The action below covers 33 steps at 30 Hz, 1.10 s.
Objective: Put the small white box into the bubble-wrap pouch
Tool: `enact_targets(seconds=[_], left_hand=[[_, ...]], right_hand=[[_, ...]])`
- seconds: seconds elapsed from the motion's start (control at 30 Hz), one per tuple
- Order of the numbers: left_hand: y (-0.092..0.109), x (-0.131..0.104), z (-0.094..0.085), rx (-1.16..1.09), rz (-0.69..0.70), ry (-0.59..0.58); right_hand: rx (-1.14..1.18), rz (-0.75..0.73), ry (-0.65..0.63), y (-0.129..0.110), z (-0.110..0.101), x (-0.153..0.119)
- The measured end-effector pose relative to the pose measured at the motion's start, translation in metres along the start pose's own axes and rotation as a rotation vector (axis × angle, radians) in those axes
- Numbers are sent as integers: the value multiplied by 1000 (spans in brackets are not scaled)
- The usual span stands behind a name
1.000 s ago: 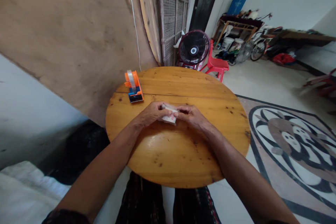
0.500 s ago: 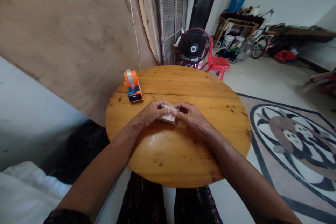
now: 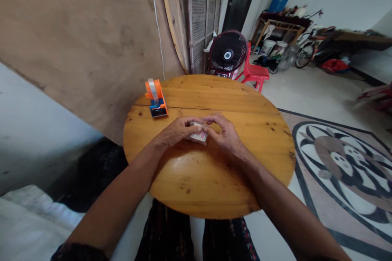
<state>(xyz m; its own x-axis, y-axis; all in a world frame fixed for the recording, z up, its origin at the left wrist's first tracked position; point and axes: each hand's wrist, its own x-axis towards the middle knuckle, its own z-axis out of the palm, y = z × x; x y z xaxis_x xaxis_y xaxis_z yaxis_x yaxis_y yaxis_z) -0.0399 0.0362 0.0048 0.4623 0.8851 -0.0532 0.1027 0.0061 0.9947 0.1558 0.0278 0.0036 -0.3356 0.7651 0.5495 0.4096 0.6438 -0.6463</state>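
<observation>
A small white box (image 3: pixel 200 136) with pink-red marks sits low over the middle of the round wooden table (image 3: pixel 190 183). My left hand (image 3: pixel 178 131) is closed around its left end, thumb on top and fingers behind. At the right end, my right hand (image 3: pixel 226 134) pinches the box's edge with curled fingers and thumb. Both hands partly cover the box, so its far side is hidden. To the left of the hands stands an orange and blue tape dispenser (image 3: pixel 158 111) with a roll of clear tape.
Beyond the table's far edge stand a dark red fan (image 3: pixel 228 53) and a red plastic chair (image 3: pixel 257 72). A brown board (image 3: pixel 92 40) leans along the left side. A black bag (image 3: pixel 101 171) lies at the lower left. A bicycle (image 3: pixel 304 55) is at the back right.
My right hand has lifted slightly and its fingers have arched more at the box's right end. The left hand keeps its hold; the box has shifted a little right.
</observation>
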Motion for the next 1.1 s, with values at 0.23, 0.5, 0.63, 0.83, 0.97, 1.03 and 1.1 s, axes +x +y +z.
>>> enact_targets(seconds=[0.23,0.5,0.63,0.83,0.97,1.03,1.1], left_hand=[[-1,-1,0,4,0,-22],[0,-3,1,-106,-11,-43],[-2,-2,0,-133,-1,-43],[-4,1,-1,-183,-22,-7],[-4,1,-4,-229,-69,-13],[-4,1,-6,-296,-87,-71],[-3,0,-7,-374,-105,-126]], right_hand=[[30,4,55,-2,0,2],[75,30,52,-2,2,1],[139,37,68,0,5,-1],[167,40,63,-3,8,-1],[122,18,57,-5,8,-1],[87,-14,73,-4,8,-1],[53,-24,81,-3,7,-2]])
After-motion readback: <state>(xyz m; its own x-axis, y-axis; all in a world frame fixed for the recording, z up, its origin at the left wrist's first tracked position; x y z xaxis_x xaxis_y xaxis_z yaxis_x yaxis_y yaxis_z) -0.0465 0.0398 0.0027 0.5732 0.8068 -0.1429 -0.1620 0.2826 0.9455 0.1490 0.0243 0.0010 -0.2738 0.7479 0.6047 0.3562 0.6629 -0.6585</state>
